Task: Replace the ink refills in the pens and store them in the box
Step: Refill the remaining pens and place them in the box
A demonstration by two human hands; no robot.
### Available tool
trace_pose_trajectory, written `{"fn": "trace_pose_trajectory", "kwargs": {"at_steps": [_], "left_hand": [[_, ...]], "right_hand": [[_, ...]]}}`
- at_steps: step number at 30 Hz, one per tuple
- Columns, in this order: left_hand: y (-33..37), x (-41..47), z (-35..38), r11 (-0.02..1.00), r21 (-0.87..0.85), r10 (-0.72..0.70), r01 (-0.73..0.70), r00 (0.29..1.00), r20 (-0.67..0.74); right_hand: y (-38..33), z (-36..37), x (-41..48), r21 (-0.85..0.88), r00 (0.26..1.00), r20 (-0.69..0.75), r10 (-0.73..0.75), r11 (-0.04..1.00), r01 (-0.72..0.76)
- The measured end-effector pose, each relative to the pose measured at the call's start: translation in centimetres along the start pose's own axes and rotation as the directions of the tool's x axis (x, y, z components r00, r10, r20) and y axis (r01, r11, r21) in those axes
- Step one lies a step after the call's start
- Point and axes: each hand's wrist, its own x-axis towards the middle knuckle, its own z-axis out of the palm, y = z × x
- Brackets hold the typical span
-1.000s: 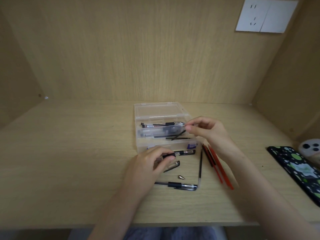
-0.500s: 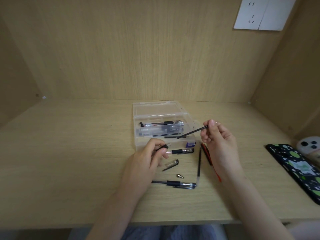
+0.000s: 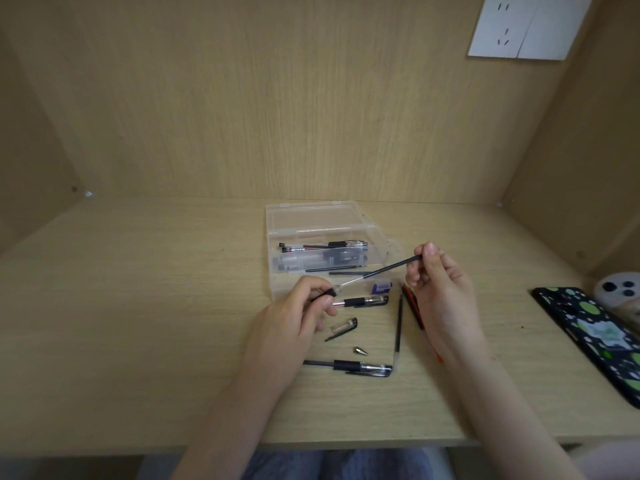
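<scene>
While my left hand [image 3: 291, 317] is gripping the pen barrel [image 3: 327, 293], my right hand [image 3: 441, 289] is pinching the black refill [image 3: 381, 271], its clear end at the barrel, just before the open box [image 3: 272, 258] on the tabletop [image 3: 138, 306].

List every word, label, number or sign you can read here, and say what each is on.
Nothing here reads as legible text.
Purple item at the front of the clear box: any print too blurred.
Pens in the box: barrel markings too small.
Phone case: green and white pattern, no readable words.
Wall socket plate: no marking readable.
</scene>
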Motion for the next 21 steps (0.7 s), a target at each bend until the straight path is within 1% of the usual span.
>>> {"fn": "trace_pose_trajectory", "kwargs": {"at_steps": [11,13,14,16,18,19,21], "left_hand": [[0.1,0.0,-0.2,1.0,-0.008,-0.019,0.019,1.0,0.009],[0.0,0.0,-0.2,1.0,-0.006,-0.022,0.022,1.0,0.004],[0.1,0.0,-0.2,1.0,-0.011,-0.024,0.024,1.0,0.004],[0.3,0.0,-0.2,0.999,-0.022,-0.023,0.023,1.0,0.016],[0.3,-0.1,-0.2,0.999,-0.033,-0.019,0.02,1.0,0.015],[0.3,-0.1,-0.2,0.999,-0.038,-0.019,0.02,1.0,0.01],[0.2,-0.1,-0.2,0.999,-0.047,-0.024,0.025,1.0,0.002]], "right_hand": [[0.1,-0.3,-0.1,-0.134,1.0,-0.02,-0.016,0.991,0.013],[0.1,-0.3,-0.2,-0.183,1.0,0.001,-0.023,0.983,0.023],[0.0,-0.1,-0.3,-0.227,0.999,0.038,-0.025,0.973,0.033],[0.0,0.4,-0.9,-0.339,0.987,0.162,0.007,0.939,0.049],[0.1,0.9,-1.6,-0.458,0.953,0.285,0.102,0.888,0.043],[0.2,1.0,-1.9,-0.525,0.938,0.313,0.147,0.85,0.043],[0.4,0.9,-2.1,-0.669,0.931,0.322,0.172,0.737,0.095]]}}
